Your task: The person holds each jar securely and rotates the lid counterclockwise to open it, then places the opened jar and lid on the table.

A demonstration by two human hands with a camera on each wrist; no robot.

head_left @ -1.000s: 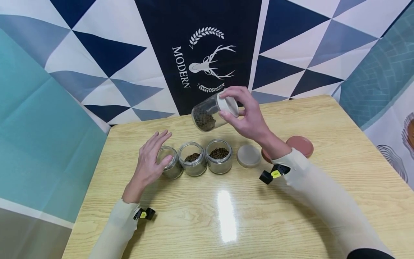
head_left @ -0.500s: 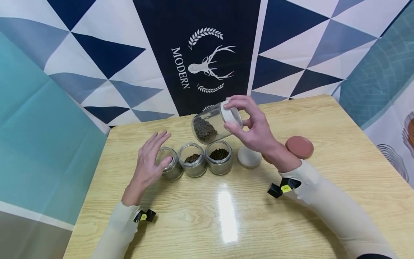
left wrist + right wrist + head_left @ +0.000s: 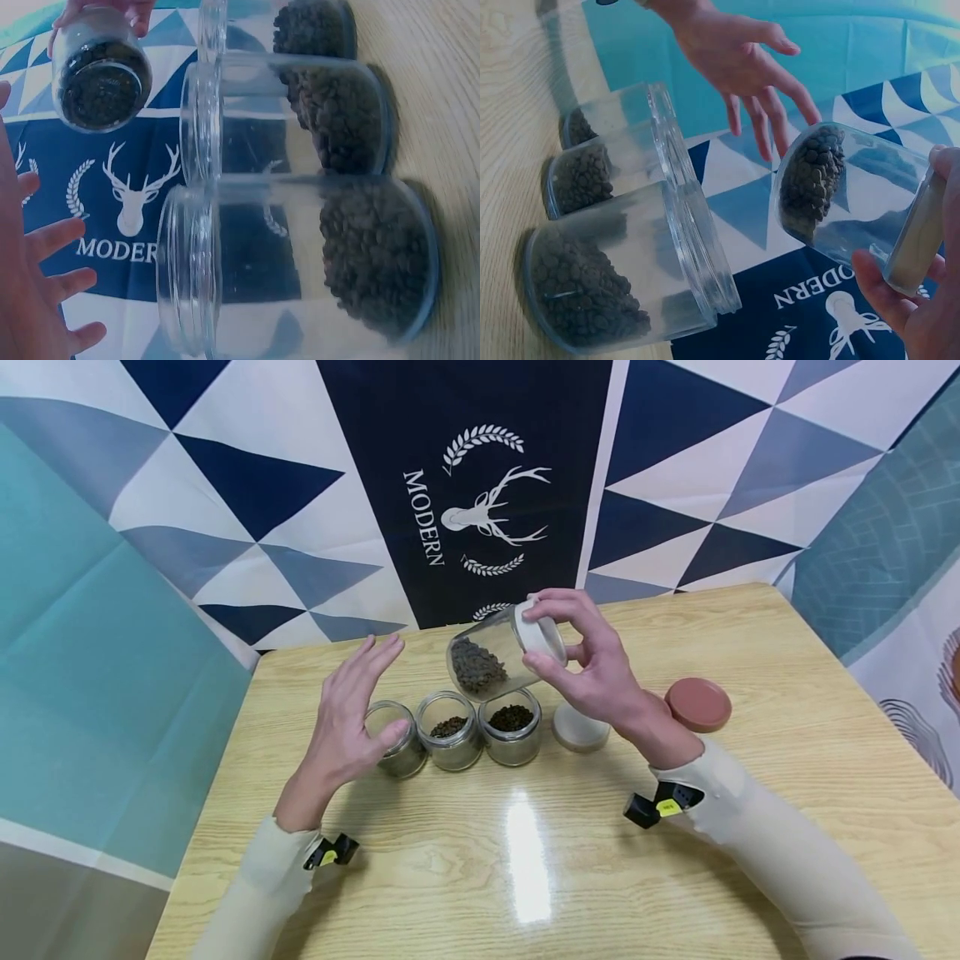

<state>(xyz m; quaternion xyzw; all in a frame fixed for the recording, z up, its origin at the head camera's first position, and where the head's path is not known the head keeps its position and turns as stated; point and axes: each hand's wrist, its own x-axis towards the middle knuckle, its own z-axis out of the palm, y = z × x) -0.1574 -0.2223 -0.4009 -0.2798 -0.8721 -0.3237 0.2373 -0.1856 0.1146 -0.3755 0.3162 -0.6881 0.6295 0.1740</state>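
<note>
My right hand grips a glass jar by its white lid, fingers on one side and thumb on the other. The jar is tilted in the air above the table, and dark brown pellets are heaped toward its base. My left hand is raised with fingers extended, beside the leftmost open jar and partly in front of it. In line with that jar stand a middle open jar and a right open jar. In the left wrist view, dark pellets lie in the nearest jar.
A whitish lid lies on the wooden table right of the open jars. Farther right is a reddish lid, with another reddish piece partly hidden by my right wrist. A patterned cloth hangs behind the table.
My right hand has come down and slightly right with the lidded jar, now closer above the rightmost open jar. My left hand has risen slightly. The open jars stay in place.
</note>
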